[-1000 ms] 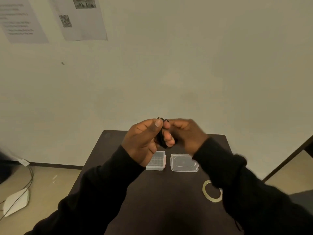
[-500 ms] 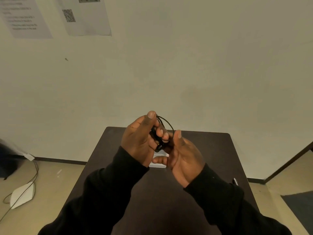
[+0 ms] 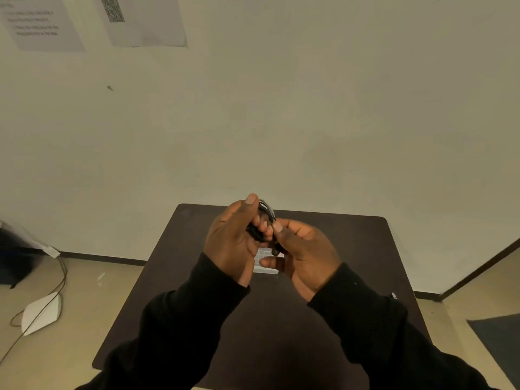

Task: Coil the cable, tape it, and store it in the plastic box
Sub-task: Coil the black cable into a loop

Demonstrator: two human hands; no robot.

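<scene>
A thin black cable (image 3: 264,211) is wound in loops around the fingers of my left hand (image 3: 235,243), held up above the dark table (image 3: 360,249). My right hand (image 3: 305,254) is close beside it on the right, its thumb and fingertip pinching the cable's loose end near the coil. A clear plastic box (image 3: 266,263) lies on the table below my hands, mostly hidden by them. The tape is hidden from view.
The table stands against a pale wall with two printed sheets (image 3: 140,21) taped up high. On the floor to the left lie a white flat object (image 3: 42,315) and a dark wire (image 3: 60,280). A dark mat (image 3: 501,342) lies at the right.
My hands have turned and shifted, and the camera has tilted. A cable loop that stuck out above my fingers is now drawn in closer. The box lid and tape ring, seen earlier, are now covered.
</scene>
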